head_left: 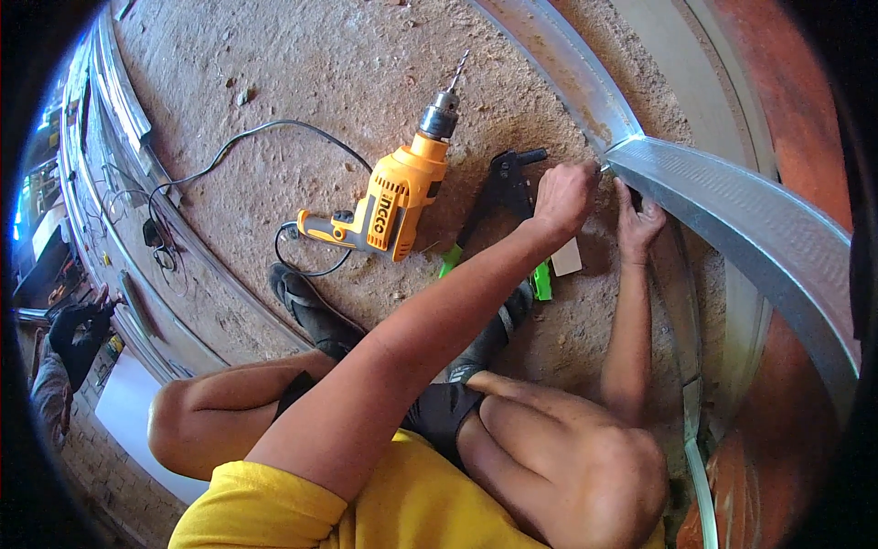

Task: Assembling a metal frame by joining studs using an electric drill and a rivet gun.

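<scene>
Figured my right hand (640, 222) should steady the metal channel (732, 188) by its left end, my left hand (567, 195) alongside; couldn't tell either grip.

We see a yellow-orange drill (393, 197) with dark grey panels, a black chuck (440, 117) and a black cable (274, 123). The metal profile (722, 178) is silver-grey, its upper face finely textured. A black hand tool (497, 194) has bright green ends (542, 282). We find sandy brown, speckled ground (210, 73), a plain yellow shirt (439, 499), black shorts (444, 416), dark shoes (315, 306), a white sheet (146, 421) and a reddish-brown surface (814, 119).
</scene>
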`<state>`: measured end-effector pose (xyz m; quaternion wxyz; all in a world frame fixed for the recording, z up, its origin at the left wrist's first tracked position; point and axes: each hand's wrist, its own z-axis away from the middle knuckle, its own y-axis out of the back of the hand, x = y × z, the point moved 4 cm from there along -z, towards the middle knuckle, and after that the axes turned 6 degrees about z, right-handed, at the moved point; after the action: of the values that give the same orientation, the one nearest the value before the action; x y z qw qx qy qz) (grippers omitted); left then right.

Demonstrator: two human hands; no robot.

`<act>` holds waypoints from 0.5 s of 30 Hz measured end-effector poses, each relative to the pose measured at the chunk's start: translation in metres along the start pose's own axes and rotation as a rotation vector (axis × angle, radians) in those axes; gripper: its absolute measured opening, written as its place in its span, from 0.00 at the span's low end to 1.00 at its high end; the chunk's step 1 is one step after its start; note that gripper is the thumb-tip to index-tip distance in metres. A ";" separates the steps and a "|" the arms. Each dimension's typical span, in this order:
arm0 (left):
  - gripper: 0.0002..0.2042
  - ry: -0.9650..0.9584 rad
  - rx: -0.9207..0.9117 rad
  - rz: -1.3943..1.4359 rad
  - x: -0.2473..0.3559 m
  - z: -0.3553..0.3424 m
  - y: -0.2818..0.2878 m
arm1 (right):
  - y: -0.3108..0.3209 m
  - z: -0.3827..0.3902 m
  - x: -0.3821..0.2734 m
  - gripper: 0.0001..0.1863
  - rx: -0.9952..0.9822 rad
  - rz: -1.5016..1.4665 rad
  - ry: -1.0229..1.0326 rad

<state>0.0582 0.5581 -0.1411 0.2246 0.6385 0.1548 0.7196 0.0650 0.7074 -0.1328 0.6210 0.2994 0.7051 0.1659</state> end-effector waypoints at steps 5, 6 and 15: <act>0.07 0.141 -0.146 0.355 -0.009 -0.009 0.009 | -0.001 -0.001 -0.007 0.11 -0.067 0.002 -0.083; 0.07 0.373 -0.294 0.641 -0.012 -0.009 0.006 | 0.001 -0.001 -0.008 0.11 -0.064 0.003 -0.084; 0.09 -0.079 0.007 0.133 -0.004 -0.004 0.008 | -0.007 -0.004 -0.004 0.11 -0.159 0.169 0.033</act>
<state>0.0536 0.5497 -0.1405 0.1798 0.6762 0.1057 0.7066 0.0602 0.7002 -0.1333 0.6150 0.3046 0.6720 0.2781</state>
